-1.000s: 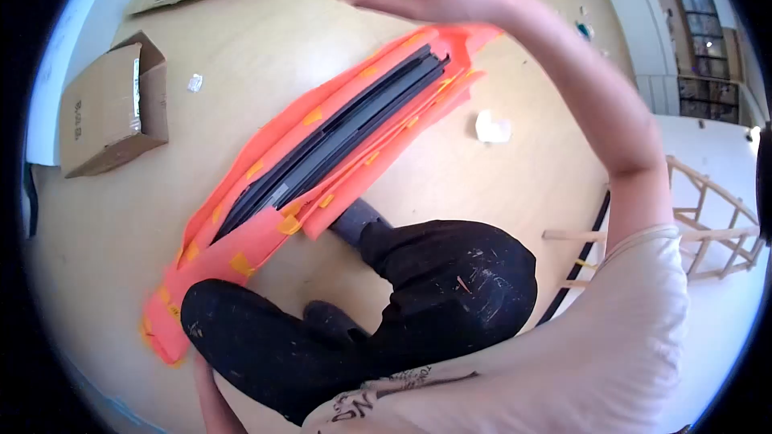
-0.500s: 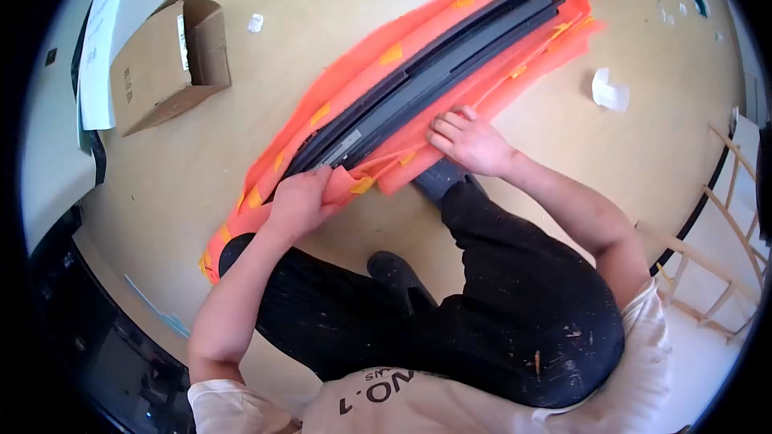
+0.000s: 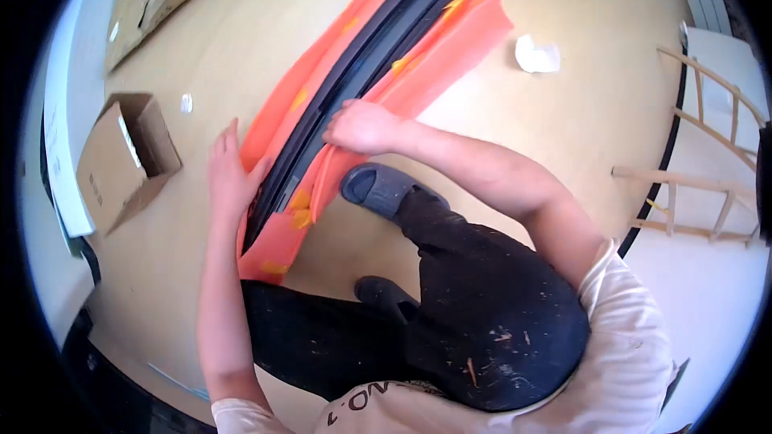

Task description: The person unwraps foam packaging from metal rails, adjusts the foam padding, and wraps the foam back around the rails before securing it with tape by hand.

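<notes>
A long black and grey strip-like part lies in an orange-pink foam sheet dotted with yellow tape pieces. The foam rises along both long sides of the part, whose upper face shows. My left hand is at the foam's left edge near the lower end, fingers stretched and thumb apart, holding nothing. My right hand has its fingers curled over the right foam flap, beside the middle of the part. Its fingertips are partly hidden.
An open cardboard box stands on the floor at left, with a larger flat carton beyond it. White scrap lies at right. A wooden frame is at the far right. My slippered foot is close to the foam.
My left hand has released the near foam edge and moved left to the opposite side, opening. My right hand has moved left over the part with the flap. The view has turned and shifted.
</notes>
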A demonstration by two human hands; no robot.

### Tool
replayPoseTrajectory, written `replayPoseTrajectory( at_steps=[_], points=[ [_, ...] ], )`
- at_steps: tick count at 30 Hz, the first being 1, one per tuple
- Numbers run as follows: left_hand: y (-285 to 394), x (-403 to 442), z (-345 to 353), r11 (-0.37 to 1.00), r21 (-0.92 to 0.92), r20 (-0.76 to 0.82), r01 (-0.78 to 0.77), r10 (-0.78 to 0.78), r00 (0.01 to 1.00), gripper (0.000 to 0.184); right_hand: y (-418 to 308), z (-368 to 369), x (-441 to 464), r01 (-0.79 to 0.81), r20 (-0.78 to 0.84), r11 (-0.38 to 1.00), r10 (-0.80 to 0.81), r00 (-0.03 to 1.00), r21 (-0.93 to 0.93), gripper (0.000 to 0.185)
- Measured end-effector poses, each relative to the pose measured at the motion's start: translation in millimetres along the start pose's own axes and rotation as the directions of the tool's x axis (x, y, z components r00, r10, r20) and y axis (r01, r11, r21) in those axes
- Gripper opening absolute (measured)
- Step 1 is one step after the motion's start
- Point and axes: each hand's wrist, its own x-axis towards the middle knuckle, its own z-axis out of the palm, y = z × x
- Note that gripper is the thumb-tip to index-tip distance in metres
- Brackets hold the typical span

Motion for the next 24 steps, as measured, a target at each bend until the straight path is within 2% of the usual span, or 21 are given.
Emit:
replayPoseTrajectory(
  at_steps=[1, 2, 3, 4, 6, 8, 9, 11, 12, 14, 15, 16, 17, 18, 19, 20, 21, 22, 24],
  points=[
    [-10, 2, 24, 0.980, -0.160, 0.177, 0.118, -0.089, 0.980, 0.070, 0, 0, 2, 0.020, -0.017, 0.999, -0.020, 1.000, 0.028, 0.013],
    [-21, 6, 45, 0.923, -0.286, 0.365, 0.257, -0.143, 0.920, 0.071, -2, 0, 4, 0.003, -0.025, 1.000, -0.002, 1.000, 0.016, 0.013],
    [-27, 12, 57, 0.922, -0.337, 0.336, 0.190, -0.071, 0.939, 0.049, -1, -1, 3, -0.009, -0.044, 0.999, 0.011, 0.999, 0.042, 0.010],
    [-26, 16, 50, 0.926, -0.336, 0.330, 0.169, -0.052, 0.942, 0.049, -6, -2, -1, -0.006, -0.063, 0.998, 0.010, 0.998, 0.069, 0.007],
    [-40, 20, 39, 0.959, -0.123, 0.546, 0.257, -0.151, 0.824, 0.028, -16, 1, 4, -0.003, -0.096, 0.997, 0.010, 0.995, 0.073, 0.008],
    [-60, 9, 27, 0.938, -0.272, 0.432, 0.215, -0.080, 0.898, 0.023, -37, 2, 14, 0.019, -0.099, 0.997, -0.012, 0.995, 0.070, 0.009],
    [-74, 4, 23, 0.940, -0.274, 0.430, 0.205, -0.071, 0.900, 0.023, -50, 1, 24, 0.019, -0.076, 0.998, -0.015, 0.997, 0.056, 0.010],
    [-92, -6, 14, 0.985, -0.024, 0.628, 0.172, -0.119, 0.769, 0.019, -82, 8, 37, 0.107, -0.171, 0.991, -0.092, 0.981, 0.077, 0.012],
    [-90, -7, 12, 0.986, -0.017, 0.626, 0.166, -0.119, 0.771, 0.019, -99, 10, 37, 0.114, -0.185, 0.990, -0.097, 0.978, 0.083, 0.012],
    [-80, -4, 13, 0.852, -0.275, 0.557, 0.445, -0.236, 0.796, 0.032, -122, 23, 39, 0.158, -0.228, 0.981, -0.130, 0.965, 0.110, 0.012],
    [-72, 2, 16, 0.802, -0.358, 0.566, 0.478, -0.221, 0.794, 0.048, -122, 27, 38, 0.206, -0.200, 0.966, -0.174, 0.964, 0.153, 0.014],
    [-54, 7, 19, 0.911, -0.255, 0.521, 0.323, -0.152, 0.840, 0.062, -117, 21, 34, 0.252, -0.170, 0.948, -0.220, 0.961, 0.195, 0.015],
    [-38, 9, 19, 0.960, -0.215, 0.484, 0.179, -0.055, 0.873, 0.066, -106, 16, 32, 0.261, -0.033, 0.923, -0.262, 0.964, 0.283, 0.019],
    [-11, 16, 11, 0.985, -0.169, 0.455, 0.032, 0.049, 0.889, 0.071, -89, 1, 24, 0.233, 0.028, 0.944, -0.246, 0.969, 0.235, 0.025],
    [7, 21, 10, 0.985, -0.171, 0.451, 0.029, 0.052, 0.891, 0.071, -68, -11, 12, 0.208, 0.090, 0.960, -0.228, 0.970, 0.186, 0.032],
    [22, 26, 10, 0.998, -0.003, 0.537, 0.056, -0.045, 0.843, 0.072, -41, -12, 1, 0.130, 0.079, 0.969, -0.149, 0.986, 0.209, 0.043],
    [27, 27, 10, 0.984, 0.167, 0.603, 0.066, -0.155, 0.783, 0.073, -13, -23, -18, 0.023, 0.137, 0.982, -0.049, 0.989, 0.186, 0.045],
    [22, 20, 15, 0.984, 0.166, 0.602, 0.070, -0.157, 0.783, 0.073, 15, -19, -43, -0.006, 0.012, 0.988, 0.004, 1.000, 0.154, 0.049],
    [4, 0, 36, 0.993, 0.110, 0.406, 0.046, -0.087, 0.910, 0.049, 54, -21, -77, -0.111, -0.060, 0.993, 0.108, 0.992, -0.034, 0.033]
  ],
)
